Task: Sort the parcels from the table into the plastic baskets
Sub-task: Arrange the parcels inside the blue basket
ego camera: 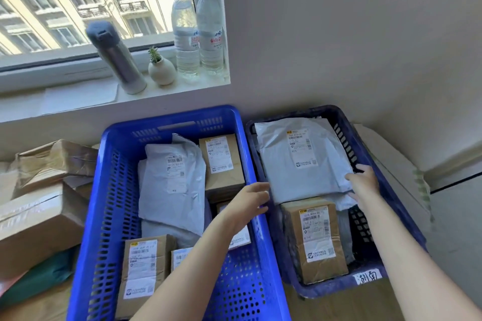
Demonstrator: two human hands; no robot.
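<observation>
- Presently, grey mailer (300, 161) lies at dark basket's (326, 288) far end.
- Right hand (363, 184) pinches its near-right corner; left hand (250, 200) at near-left corner, hold indeterminate.
- Recommend: settle flat, label upward, then release.

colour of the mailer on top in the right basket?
Pale grey-white mailer, white label. Head view.

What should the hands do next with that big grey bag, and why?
Probably let go of it and pull back. The grey bag already lies inside the dark blue basket, on top of other parcels, with the left hand and right hand at its near edge. Brown parcels wait on the table to the left, so the hands are likely needed there.
</observation>
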